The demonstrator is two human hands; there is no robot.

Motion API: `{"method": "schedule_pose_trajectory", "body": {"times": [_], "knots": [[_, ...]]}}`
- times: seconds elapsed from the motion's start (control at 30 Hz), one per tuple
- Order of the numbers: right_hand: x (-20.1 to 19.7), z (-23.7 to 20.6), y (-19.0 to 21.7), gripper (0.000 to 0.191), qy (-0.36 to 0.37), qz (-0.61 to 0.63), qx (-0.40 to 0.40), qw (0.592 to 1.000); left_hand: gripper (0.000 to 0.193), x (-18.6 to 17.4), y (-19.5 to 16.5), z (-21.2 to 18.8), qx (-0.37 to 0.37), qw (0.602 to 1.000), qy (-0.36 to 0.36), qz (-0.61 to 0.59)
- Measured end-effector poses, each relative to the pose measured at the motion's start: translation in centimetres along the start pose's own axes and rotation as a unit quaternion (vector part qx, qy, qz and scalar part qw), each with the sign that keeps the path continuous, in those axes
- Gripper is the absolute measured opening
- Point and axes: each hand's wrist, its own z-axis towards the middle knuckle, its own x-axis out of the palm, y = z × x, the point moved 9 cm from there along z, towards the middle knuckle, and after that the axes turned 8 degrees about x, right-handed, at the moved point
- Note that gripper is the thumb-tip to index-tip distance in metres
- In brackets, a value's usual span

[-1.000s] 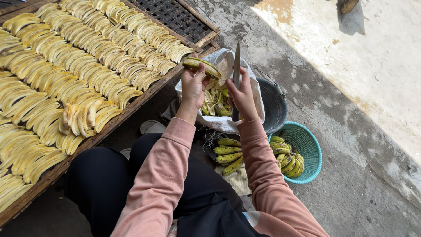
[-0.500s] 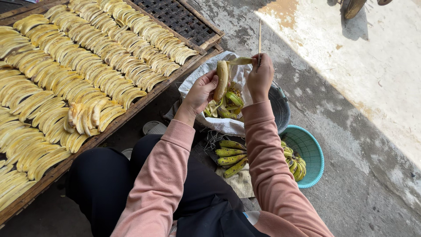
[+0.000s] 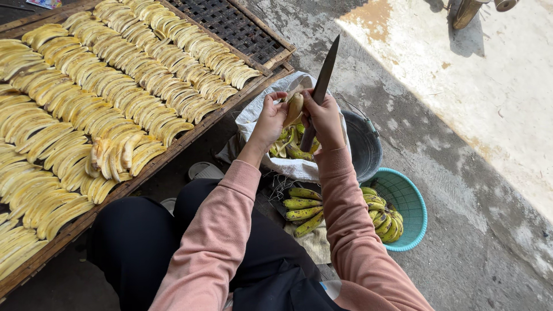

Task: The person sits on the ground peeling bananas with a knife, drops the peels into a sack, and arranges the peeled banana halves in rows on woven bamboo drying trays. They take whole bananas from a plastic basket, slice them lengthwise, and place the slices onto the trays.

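Pale, seemingly half-peeled banana (image 3: 294, 107) between left hand (image 3: 271, 118) and knife (image 3: 322, 86)

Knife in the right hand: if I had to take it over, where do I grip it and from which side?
Probably the dark handle, which shows below the right hand, approached from the near side. The blade of the knife points up and away, bare and tilted right. The left hand holds a peeled banana against it.

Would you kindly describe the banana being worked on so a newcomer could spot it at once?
Beside the wooden drying rack, above the white sack, the left hand holds one peeled banana against the right hand gripping a knife. It alone is in the air, pale and skinless.
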Motion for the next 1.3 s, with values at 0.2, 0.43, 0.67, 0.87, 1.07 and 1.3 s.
{"method": "schedule_pose_trajectory", "body": {"times": [0.2, 0.43, 0.67, 0.87, 1.07, 1.3], "knots": [[0.5, -1.3, -0.4, 0.014, -0.035, -0.092, -0.053, 0.994, 0.043, -2.1, -0.2, -0.6, -0.021, 0.978, -0.075, 0.194], [1.5, -2.7, -0.4, 0.014, -0.007, -0.201, -0.039, 0.979, 0.075, 0.2, 2.0, -2.2, -0.178, 0.967, 0.044, -0.175], [-1.6, -1.4, 0.6, 0.016, -0.008, -0.026, 0.014, 1.0, 0.076, 1.7, -3.5, -2.9, -0.061, 0.979, 0.175, -0.082], [-6.8, -1.5, 3.3, 0.018, -0.123, 0.036, -0.092, 0.987, 0.05, -0.2, -1.8, -2.2, -0.132, 0.985, 0.097, -0.055], [-4.2, -3.0, 0.3, 0.029, -0.131, -0.195, -0.06, 0.97, 0.044, -4.2, -0.1, 0.4, -0.021, 0.984, -0.053, -0.166], [5.4, -9.7, -4.5, 0.055, 0.074, -0.172, -0.09, 0.978, 0.032, -8.4, 3.2, 0.3, -0.048, 0.94, -0.242, -0.236]]}}
